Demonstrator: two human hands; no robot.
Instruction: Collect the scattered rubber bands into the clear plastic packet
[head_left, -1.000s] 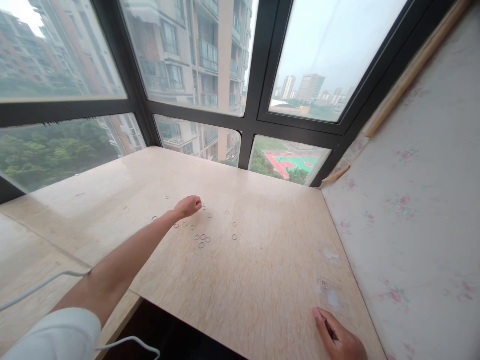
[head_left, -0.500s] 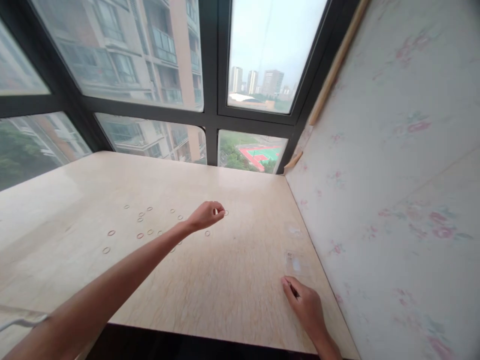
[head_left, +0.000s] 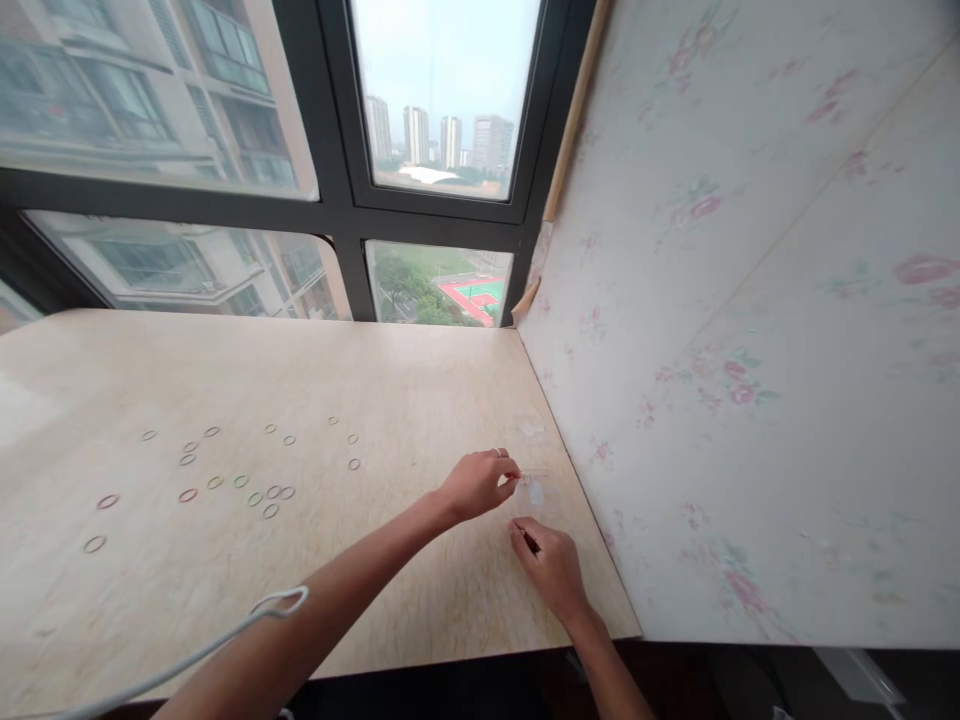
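Observation:
My left hand (head_left: 480, 485) is above the left edge of a clear plastic case (head_left: 546, 497), its thumb and forefinger pinched together. The thin ring between these fingertips is almost wholly hidden. A pale band (head_left: 496, 452) is around one finger of this hand. My right hand (head_left: 551, 565) rests on the surface just in front of the case, fingers curled and thumb against the forefinger; what they hold, if anything, is hidden. Several thin rings lie scattered to the left, among them a red ring (head_left: 188, 495), a green ring (head_left: 241, 481) and a greyish ring (head_left: 354, 464).
A second clear plastic piece (head_left: 531, 429) lies behind the case. The pale wood-patterned surface (head_left: 420, 400) meets a flowered wall (head_left: 720, 450) on the right and dark-framed windows (head_left: 337, 215) at the back. A white cable (head_left: 225, 635) crosses my left forearm.
My left hand has moved from the far ring to the case, and that ring has gone from the surface. My right hand stays by the case. The view has turned right.

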